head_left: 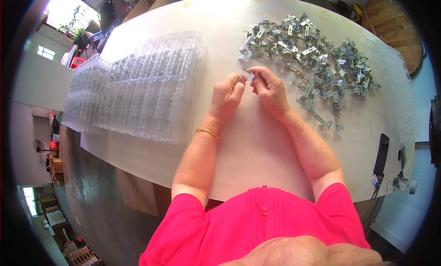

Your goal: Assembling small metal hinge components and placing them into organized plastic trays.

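Over the middle of the table, my left hand [226,97] and my right hand [272,90] are close together, both with fingers closed. Between their fingertips is a small silvery metal bracket [251,76], and my right thumb and fingers pinch it. My left thumb and forefinger close on its other side, by a small reddish spot whose nature I cannot make out. Just beyond my right hand spreads a heap of similar metal brackets [317,52], some with brass-coloured bits.
Stacked clear plastic trays [151,87] with narrow compartments cover the table's left side. Along the right edge lie a black phone [381,154], a clear bottle [403,185] and clear plastic sheeting [397,91]. A round wooden top [392,31] stands beyond the far right corner.
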Demonstrator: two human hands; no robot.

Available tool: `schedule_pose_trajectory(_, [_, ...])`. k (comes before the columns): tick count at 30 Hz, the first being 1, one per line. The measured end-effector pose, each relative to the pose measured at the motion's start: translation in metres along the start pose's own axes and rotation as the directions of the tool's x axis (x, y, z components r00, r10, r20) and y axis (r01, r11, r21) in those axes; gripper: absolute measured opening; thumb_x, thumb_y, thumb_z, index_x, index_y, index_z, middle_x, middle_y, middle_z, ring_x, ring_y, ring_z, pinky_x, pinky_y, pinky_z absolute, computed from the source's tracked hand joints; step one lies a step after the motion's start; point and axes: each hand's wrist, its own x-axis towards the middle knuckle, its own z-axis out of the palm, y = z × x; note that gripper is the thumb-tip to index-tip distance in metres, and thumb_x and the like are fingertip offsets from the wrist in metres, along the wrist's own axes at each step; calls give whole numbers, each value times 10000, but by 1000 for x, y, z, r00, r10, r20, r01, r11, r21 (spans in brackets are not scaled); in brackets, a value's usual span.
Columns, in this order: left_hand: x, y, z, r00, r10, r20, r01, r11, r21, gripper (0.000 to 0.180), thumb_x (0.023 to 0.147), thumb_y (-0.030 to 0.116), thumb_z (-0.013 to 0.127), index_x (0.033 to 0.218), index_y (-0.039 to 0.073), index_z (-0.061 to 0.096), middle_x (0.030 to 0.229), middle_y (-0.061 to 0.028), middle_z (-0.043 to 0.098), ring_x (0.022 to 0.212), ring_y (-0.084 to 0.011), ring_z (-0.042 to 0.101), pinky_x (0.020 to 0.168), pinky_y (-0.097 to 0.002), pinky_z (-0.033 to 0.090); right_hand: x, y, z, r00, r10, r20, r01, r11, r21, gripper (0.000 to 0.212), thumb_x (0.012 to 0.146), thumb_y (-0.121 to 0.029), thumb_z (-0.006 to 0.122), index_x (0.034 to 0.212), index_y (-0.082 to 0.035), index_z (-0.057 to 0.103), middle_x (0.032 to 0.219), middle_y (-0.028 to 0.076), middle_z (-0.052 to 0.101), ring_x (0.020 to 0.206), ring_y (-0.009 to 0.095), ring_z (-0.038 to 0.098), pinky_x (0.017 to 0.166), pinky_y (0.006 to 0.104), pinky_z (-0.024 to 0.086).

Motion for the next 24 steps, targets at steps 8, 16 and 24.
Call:
schedule_pose_trajectory(8, [-2,15,1,999,29,23,-31,997,74,125,912,144,559,860,47,618,681,-161,599,602,-303,603,582,-397,476,9,-4,-17,967,177,185,-232,912,338,193,973,-111,532,1094,-12,646,908,51,668,797,98,619,743,252,520])
schedule_pose_trajectory(16, [-1,4,9,979,206,8,-203,958,202,126,907,127,606,824,35,584,697,-162,592,574,-310,562,563,-389,460,11,6,-12,976,156,151,-196,933,301,145,970,-142,604,1051,-34,658,962,22,671,852,84,596,789,250,497])
schedule_pose_trajectory(24, [-1,7,10,964,231,-130,-177,926,335,145,900,139,628,806,44,571,657,-142,580,569,-308,593,540,-399,461,12,4,-8,997,64,42,-75,926,371,128,987,-133,603,1077,-48,634,1039,27,663,953,97,623,873,277,523])
